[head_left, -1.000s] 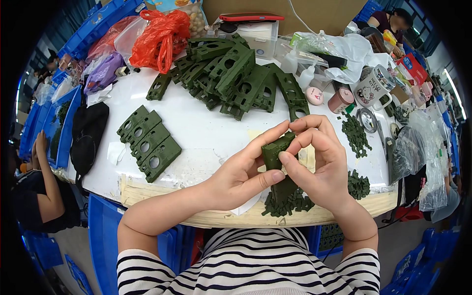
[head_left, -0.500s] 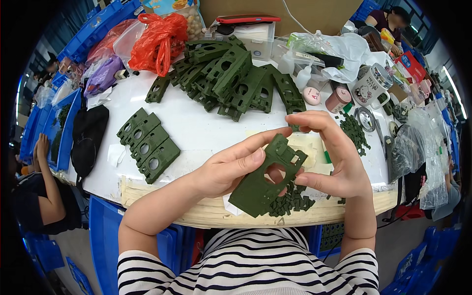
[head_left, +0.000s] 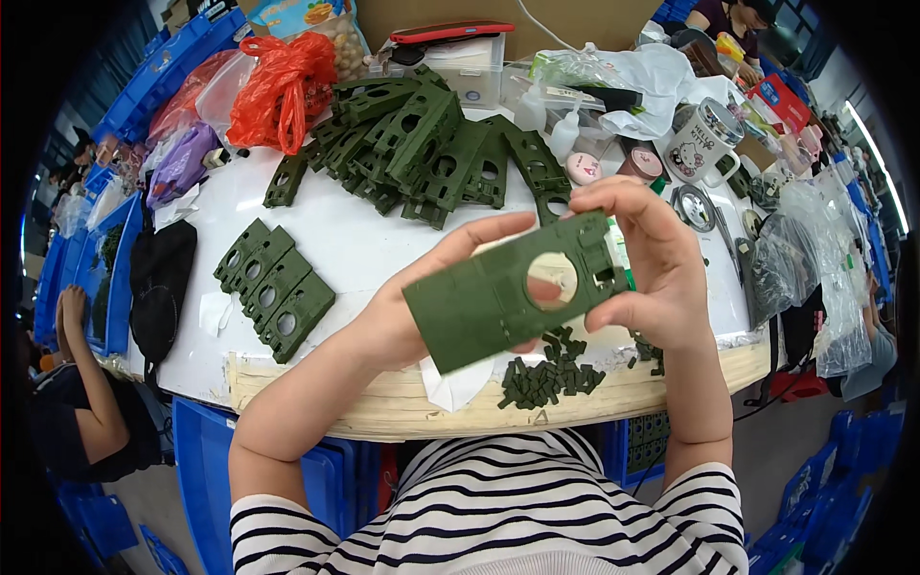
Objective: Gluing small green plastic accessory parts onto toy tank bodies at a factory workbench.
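Observation:
A dark green plastic plate with a round hole (head_left: 470, 311), like a model tank's upper hull, is held up over the table's front edge, tilted with its notched end higher at the right. My right hand (head_left: 661, 273) grips that notched end, fingers on the upper edge and thumb on the lower. My left hand (head_left: 398, 307) holds the plate from behind at its left end; a fingertip shows through the hole, and the thumb is hidden. Below the plate lies a heap of small dark green pieces (head_left: 551, 381). A row of similar green plates (head_left: 278, 292) lies to the left.
A large pile of green plates (head_left: 412, 144) covers the back of the table. Around it are a red plastic bag (head_left: 283, 91), dropper bottles (head_left: 565, 134), a white mug (head_left: 704, 144) and clear plastic bags (head_left: 786, 273). A black cloth bag (head_left: 163, 287) hangs at the left edge.
The plate has been raised and turned to lie more across the view. My right hand has closed on its notched end, and my left thumb has left the plate's front face.

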### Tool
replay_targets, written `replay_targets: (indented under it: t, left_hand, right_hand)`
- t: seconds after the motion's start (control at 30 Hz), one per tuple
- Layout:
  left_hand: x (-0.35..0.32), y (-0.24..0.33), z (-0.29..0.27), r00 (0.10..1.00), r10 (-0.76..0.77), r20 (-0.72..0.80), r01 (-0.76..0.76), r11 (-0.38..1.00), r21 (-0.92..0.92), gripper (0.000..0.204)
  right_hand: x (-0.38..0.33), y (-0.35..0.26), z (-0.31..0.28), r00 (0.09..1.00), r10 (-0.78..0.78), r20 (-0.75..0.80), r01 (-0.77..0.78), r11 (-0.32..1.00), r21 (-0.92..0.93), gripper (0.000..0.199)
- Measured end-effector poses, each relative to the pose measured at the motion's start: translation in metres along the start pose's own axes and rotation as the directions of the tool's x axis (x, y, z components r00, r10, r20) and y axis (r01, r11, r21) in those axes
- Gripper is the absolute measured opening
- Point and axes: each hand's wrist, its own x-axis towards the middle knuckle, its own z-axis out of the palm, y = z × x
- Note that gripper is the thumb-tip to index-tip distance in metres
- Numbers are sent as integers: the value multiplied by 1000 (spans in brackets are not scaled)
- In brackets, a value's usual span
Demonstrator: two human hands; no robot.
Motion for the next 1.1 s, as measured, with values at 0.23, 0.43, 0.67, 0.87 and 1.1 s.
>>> replay_targets:
  t: [0.23,0.43,0.67,0.87,1.1]
  left_hand:
    - [1,-13,23,955,223,-194,-201,972,125,95]
    - [-5,-3,14,952,269,-149,-246,957,154,74]
    - [-1,-4,13,950,256,-178,-216,952,214,77]
    - [-1,-5,10,947,274,-166,-244,953,179,68]
    - [-2,-9,7,936,287,-205,-260,954,149,66]
  right_hand:
    - [-10,-12,16,995,-52,-85,20,937,-349,59]
    - [-36,-29,-32,919,394,-14,-315,712,-628,20]
    - [-77,-8,-49,802,591,-87,-413,444,-795,12]
    - [-78,-5,-42,673,727,-136,-546,365,-754,12]
    - [-84,-2,-41,708,699,-105,-563,467,-682,9]
